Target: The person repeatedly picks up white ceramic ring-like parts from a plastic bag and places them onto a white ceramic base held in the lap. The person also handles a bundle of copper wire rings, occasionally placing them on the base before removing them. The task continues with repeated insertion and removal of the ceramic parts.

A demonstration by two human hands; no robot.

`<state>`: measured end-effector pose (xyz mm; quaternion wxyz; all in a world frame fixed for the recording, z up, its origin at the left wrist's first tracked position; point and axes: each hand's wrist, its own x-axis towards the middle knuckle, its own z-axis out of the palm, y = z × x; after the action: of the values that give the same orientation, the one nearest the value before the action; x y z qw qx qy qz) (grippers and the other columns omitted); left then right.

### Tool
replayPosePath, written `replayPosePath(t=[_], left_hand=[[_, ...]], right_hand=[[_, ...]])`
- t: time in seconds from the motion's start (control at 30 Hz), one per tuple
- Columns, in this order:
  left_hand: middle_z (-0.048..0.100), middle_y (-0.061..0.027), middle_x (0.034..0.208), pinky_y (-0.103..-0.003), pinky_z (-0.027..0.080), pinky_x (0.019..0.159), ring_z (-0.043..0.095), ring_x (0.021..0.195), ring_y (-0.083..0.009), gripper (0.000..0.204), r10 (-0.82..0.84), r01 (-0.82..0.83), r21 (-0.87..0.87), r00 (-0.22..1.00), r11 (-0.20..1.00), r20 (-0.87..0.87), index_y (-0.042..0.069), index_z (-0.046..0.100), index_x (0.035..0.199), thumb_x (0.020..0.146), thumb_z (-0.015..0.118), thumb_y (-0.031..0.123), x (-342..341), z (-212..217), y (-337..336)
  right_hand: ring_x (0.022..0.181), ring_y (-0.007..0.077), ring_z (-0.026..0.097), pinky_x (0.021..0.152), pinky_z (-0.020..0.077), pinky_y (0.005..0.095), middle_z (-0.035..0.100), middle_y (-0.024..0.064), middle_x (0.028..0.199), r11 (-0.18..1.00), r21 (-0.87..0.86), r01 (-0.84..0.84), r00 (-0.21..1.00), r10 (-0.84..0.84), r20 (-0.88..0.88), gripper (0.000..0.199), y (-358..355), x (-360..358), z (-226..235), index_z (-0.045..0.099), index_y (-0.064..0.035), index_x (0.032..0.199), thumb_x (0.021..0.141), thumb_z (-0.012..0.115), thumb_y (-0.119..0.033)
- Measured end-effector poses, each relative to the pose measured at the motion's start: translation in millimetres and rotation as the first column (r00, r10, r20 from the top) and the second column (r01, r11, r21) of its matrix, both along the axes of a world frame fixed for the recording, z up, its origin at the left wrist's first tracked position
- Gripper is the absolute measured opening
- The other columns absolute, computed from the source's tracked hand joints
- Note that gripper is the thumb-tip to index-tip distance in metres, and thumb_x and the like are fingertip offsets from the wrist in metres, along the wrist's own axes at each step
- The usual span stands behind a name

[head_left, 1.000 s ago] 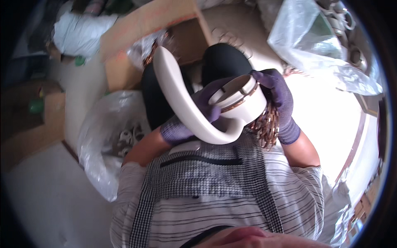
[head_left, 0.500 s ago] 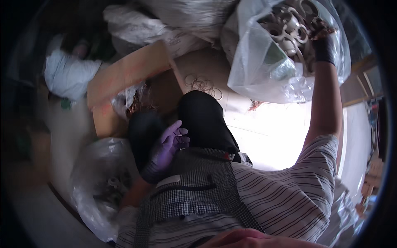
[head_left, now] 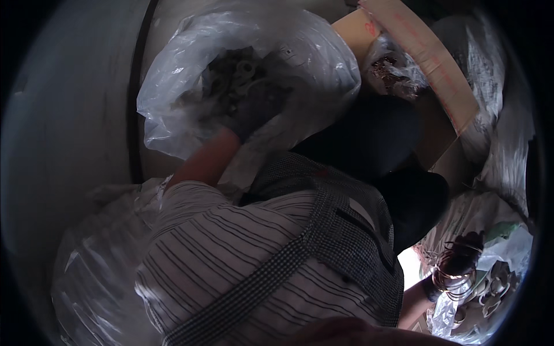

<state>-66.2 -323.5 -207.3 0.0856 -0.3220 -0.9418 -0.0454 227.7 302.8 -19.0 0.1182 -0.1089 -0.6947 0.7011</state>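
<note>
My left hand (head_left: 262, 112), in a dark-looking glove, reaches into a clear plastic bag (head_left: 173, 57). Grey ring-shaped parts (head_left: 245, 69) fill the middle of that bag, touching or close by my fingers. Shadow hides the fingertips, so a grip cannot be made out. At the lower right, my gloved right hand (head_left: 464, 254) has several thin copper-coloured wire rings (head_left: 453, 279) looped about it. It is above another clear plastic bag (head_left: 508, 251), where pale ring-shaped parts (head_left: 493, 291) show.
An open cardboard box (head_left: 430, 52) stands beyond my knees, with copper-coloured wire and clear plastic (head_left: 395, 69) inside. White sacks (head_left: 490, 86) lie along the far right. A large plastic bag (head_left: 98, 277) is at the lower left, near a pale wall or panel (head_left: 69, 115).
The view has swung to the left. My left hand has gone from beside my lap, fingers spread, into the left bag. My right hand remains by the right bag, wire rings now plainly visible.
</note>
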Motion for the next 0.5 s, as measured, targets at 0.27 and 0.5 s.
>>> replayPosePath(t=[0.27,0.5], left_hand=[[0.052,-0.0258,0.140,-0.051,0.050,0.100,0.055,0.127,-0.0420,0.068,0.669,-0.763,0.051,0.594,0.644,0.447,0.008,0.039,0.146,0.090,0.064,0.039,-65.8,-180.7,-72.5],[0.070,-0.0242,0.117,-0.048,0.053,0.095,0.066,0.112,-0.0401,0.059,0.679,-0.689,-0.197,0.548,0.697,0.488,0.005,0.066,0.124,0.079,0.075,0.042,-100.3,-120.6,-95.7]], right_hand=[[0.081,0.0153,0.062,0.072,0.0534,0.0257,0.065,0.0044,0.105,0.855,0.479,0.198,0.948,-0.291,0.128,0.051,-83.4,-35.3,-2.0,0.053,-0.0032,0.141,0.106,0.042,-0.039],[0.069,0.0131,0.056,0.062,0.0468,0.0258,0.061,0.0050,0.095,0.921,0.259,0.291,0.928,-0.338,0.159,0.043,-112.5,-21.1,-3.0,0.059,-0.0028,0.132,0.105,0.045,-0.033]])
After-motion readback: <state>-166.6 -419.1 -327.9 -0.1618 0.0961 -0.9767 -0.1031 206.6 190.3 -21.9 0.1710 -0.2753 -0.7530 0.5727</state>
